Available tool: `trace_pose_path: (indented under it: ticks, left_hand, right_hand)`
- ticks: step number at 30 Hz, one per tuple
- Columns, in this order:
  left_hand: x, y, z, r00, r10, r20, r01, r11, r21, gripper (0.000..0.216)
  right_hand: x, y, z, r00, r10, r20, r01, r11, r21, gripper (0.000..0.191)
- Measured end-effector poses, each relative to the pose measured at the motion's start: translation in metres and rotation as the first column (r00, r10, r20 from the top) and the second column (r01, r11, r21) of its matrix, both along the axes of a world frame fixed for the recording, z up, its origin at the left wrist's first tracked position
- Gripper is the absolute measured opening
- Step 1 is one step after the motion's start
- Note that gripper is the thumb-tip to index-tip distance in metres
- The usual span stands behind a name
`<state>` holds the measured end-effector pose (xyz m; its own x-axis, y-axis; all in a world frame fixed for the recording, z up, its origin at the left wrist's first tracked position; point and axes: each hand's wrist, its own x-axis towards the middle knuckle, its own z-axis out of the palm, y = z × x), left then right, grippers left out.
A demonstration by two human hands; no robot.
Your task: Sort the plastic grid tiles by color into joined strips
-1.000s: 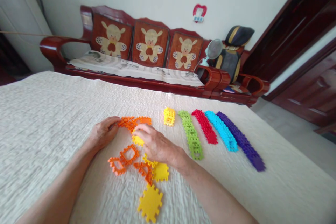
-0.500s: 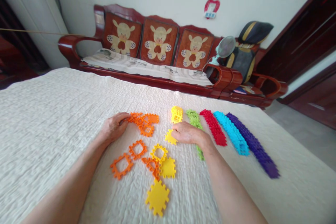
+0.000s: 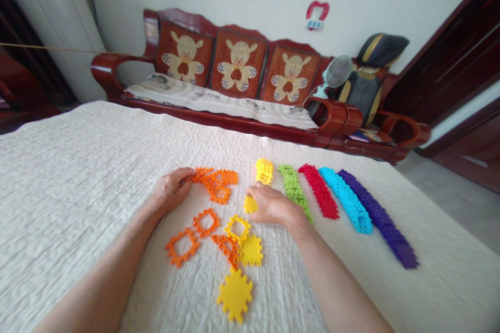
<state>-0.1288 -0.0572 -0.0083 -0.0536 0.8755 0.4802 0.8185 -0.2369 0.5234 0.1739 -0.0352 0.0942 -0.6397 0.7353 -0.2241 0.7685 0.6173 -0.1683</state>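
Currently I read the left hand [image 3: 172,192] palm down, fingers curled, pinching the near edge of a cluster of orange notched plastic tiles [image 3: 215,183] just ahead of it. The right hand [image 3: 274,206] is closed on a small yellow notched plastic tile [image 3: 250,204], fingertips gripping it low against the cream quilted bedspread [image 3: 78,177].

Between the wrists lie two orange open square frames [image 3: 206,221], a yellow open square frame [image 3: 237,228] and solid yellow toothed tiles [image 3: 235,294].

Just beyond the right hand is a short yellow tile stack [image 3: 264,170]. To its right are overlapping glossy rows: green row [image 3: 291,182], red row [image 3: 318,191], cyan row [image 3: 346,200], purple row [image 3: 380,221].
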Motion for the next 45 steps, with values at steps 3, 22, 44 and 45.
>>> trace_pose_path:
  ticks: [3, 22, 44, 45]
  left_hand:
    - [0.001, -0.001, 0.000, 1.000, -0.005, 0.004, 0.005, 1.000, 0.013, 0.032]
    - [0.000, 0.000, 0.000, 1.000, -0.016, -0.011, 0.016, 1.000, 0.015, 0.033]
    - [0.038, -0.013, 0.025, 0.985, -0.171, -0.020, 0.170, 0.984, -0.058, 0.029]
    - [0.040, -0.013, 0.025, 0.982, -0.188, -0.015, 0.187, 0.981, -0.049, 0.029]
  right_hand:
    - [0.002, 0.003, -0.005, 1.000, -0.010, -0.011, 0.010, 0.999, 0.039, 0.031]
    - [0.021, 0.046, -0.029, 0.931, -0.096, -0.352, 0.217, 0.921, 0.323, 0.049]
    - [0.010, -0.047, -0.050, 0.650, 0.202, -0.732, -0.324, 0.946, -0.027, 0.049]
    - [0.010, -0.048, -0.051, 0.664, 0.223, -0.714, -0.326, 0.945, -0.007, 0.051]
